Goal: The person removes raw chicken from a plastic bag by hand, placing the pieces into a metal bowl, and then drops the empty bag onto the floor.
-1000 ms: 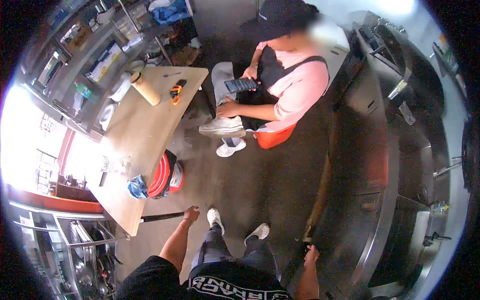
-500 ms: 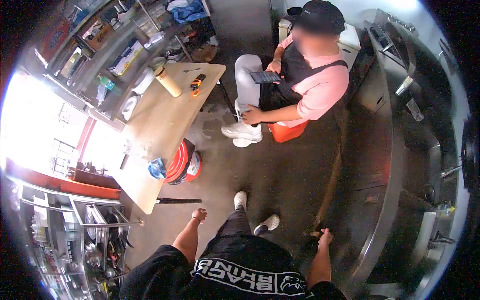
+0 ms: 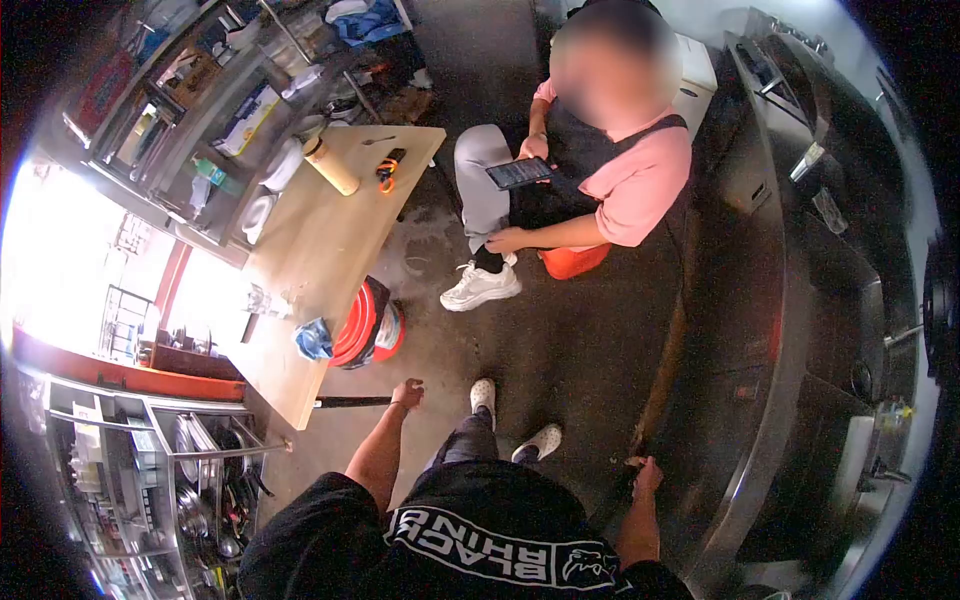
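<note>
My left hand (image 3: 408, 395) hangs low in front of me, near the wooden table's (image 3: 350, 235) leg; its fingers look loosely curled and small in view. On the other side, my right hand (image 3: 648, 474) hangs beside the metal counter (image 3: 740, 440), with something small and pale near its fingertips that I cannot make out. Neither hand touches the table. On the tabletop stand a tan cylinder (image 3: 330, 168), orange-and-black scissors (image 3: 387, 173) and a crumpled blue item (image 3: 314, 339) at the edge.
A seated person (image 3: 620, 160) holds a phone (image 3: 519, 173), one hand at the ankle. A red bucket with a black bag (image 3: 365, 325) stands beside the table. Shelves (image 3: 210, 120) are at the upper left, a metal rack (image 3: 150, 480) at the lower left.
The seated person's head has tilted and come closer, and the raised foot is lower. My left hand has swung slightly forward. My right hand has barely moved.
</note>
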A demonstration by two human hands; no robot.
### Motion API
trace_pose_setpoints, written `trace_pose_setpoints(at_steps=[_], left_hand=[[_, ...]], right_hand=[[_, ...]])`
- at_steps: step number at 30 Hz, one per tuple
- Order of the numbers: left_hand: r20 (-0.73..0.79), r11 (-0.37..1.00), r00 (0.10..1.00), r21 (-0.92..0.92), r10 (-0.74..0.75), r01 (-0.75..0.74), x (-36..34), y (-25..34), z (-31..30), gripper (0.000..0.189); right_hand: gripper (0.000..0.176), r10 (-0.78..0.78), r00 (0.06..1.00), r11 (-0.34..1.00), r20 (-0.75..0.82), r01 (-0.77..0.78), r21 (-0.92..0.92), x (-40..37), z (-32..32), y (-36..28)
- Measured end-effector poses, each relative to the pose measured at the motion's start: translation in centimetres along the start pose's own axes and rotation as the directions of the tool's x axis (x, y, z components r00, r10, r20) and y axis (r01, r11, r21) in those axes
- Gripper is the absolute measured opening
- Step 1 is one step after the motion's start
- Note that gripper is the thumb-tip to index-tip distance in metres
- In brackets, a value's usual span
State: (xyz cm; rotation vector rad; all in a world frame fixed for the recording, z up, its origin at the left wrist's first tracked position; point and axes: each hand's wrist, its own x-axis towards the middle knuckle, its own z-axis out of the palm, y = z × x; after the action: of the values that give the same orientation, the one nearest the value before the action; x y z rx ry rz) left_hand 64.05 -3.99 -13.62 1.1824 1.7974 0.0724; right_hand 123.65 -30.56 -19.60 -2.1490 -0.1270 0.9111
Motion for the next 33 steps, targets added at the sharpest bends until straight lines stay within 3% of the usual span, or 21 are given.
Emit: trace_pose_setpoints(at_steps=[2,4,5,7,11,13,14,16,17,19,20,22,25,30,32,33], left_hand=[[-0.045,1.0,0.999,-0.011,0.019,-0.019,0.9,0.2,0.3,0.027],[0.093,0.958,0.995,-0.279,-0.032,0.057,1.6,-0.2,0.1,0.027],[0.093,0.958,0.995,-0.28,-0.033,0.058,1.7,-0.7,0.4,0.027],[-0.004,0.983,0.99,0.123,0.14,-0.139,1.3,-1.7,0.9,0.027],[0.124,0.927,0.98,0.325,0.155,-0.187,2.9,-5.7,1.7,0.024],[0.016,0.965,0.966,0.035,-0.259,0.258,-1.2,-2.5,1.4,0.023],[0.014,0.967,0.967,0.033,-0.254,0.254,-2.7,-1.7,0.8,0.023],[0.127,0.774,0.909,-0.487,-0.396,0.405,-4.5,-1.0,0.1,0.029],[0.143,0.776,0.916,-0.492,-0.375,0.395,-5.0,-0.8,-0.1,0.028],[0.136,0.864,0.94,-0.37,-0.312,0.34,-4.6,-1.9,0.0,0.027],[0.136,0.883,0.946,-0.339,-0.295,0.324,-4.2,-2.4,0.1,0.026],[0.141,0.899,0.95,-0.312,-0.278,0.309,-3.8,-2.5,0.1,0.026],[0.151,0.913,0.955,-0.29,-0.254,0.288,-3.2,-2.4,0.4,0.028],[0.16,0.919,0.96,-0.29,-0.23,0.268,-2.8,-1.2,0.8,0.033],[0.159,0.922,0.962,-0.288,-0.223,0.261,-1.9,-1.8,1.2,0.035],[0.158,0.953,0.977,-0.241,-0.146,0.182,-0.5,-3.3,1.7,0.034]], right_hand=[[0.035,-0.02,1.0,0.998,-0.005,0.02,-0.065,-0.2,0.0,-0.6],[0.033,0.01,0.999,0.996,-0.037,-0.007,0.093,0.1,0.4,-0.1],[0.033,0.01,0.999,0.996,-0.037,-0.007,0.091,0.3,0.5,0.0],[0.031,-0.047,0.999,0.995,-0.027,0.049,0.088,0.9,0.5,0.3],[0.034,0.049,0.997,0.995,-0.067,-0.043,0.09,-0.2,0.5,-1.7],[0.031,-0.021,0.997,1.0,-0.081,0.022,0.011,1.4,0.6,0.6],[0.031,-0.024,0.996,1.0,-0.082,0.025,0.015,2.0,0.6,1.3],[0.034,-0.074,0.997,0.997,-0.021,0.073,-0.019,2.4,0.4,2.1],[0.034,-0.075,0.997,0.997,-0.023,0.075,-0.017,2.4,0.7,2.1],[0.035,-0.224,0.97,0.975,-0.095,0.224,-0.015,1.7,1.1,1.8],[0.035,-0.224,0.969,0.975,-0.103,0.224,-0.012,1.5,1.0,1.8],[0.035,-0.047,0.998,0.997,-0.043,0.05,0.067,1.3,1.0,1.6],[0.036,0.004,0.999,0.992,-0.038,0.0,0.123,0.2,1.3,-0.1],[0.033,-0.027,0.999,0.984,-0.044,0.034,0.177,-0.2,0.8,-0.4],[0.032,-0.047,0.997,0.982,-0.056,0.056,0.181,1.1,0.3,1.4],[0.031,-0.071,0.995,0.983,-0.07,0.082,0.166,3.0,0.0,4.2]])
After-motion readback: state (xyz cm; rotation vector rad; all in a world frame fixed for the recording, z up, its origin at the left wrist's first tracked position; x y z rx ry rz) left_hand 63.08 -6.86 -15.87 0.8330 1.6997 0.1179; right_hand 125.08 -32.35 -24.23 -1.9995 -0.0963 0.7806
